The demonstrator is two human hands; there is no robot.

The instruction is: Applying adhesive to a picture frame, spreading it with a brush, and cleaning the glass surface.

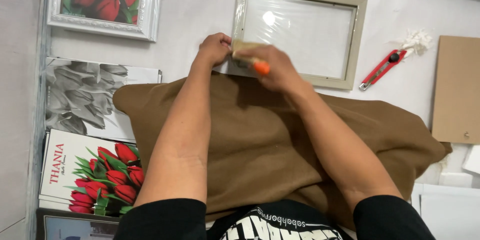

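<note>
Light falls bright and even from above onto my white bench (200, 5). A glare spot shines on the plastic wrap over the beige frame (299, 32). My right hand (277, 67) is smeared with motion blur; my left hand (214, 48) looks sharper. Soft shadows lie beneath my forearms on the brown cloth (260, 140).

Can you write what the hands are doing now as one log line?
left hand: steadies frame corner | right hand: grips orange-handled tool at beige frame | red cutter: lying apart on table

Both forearms are bare below short black sleeves (165, 217). The black shirt (280, 225) carries white printed lettering across the chest.
</note>
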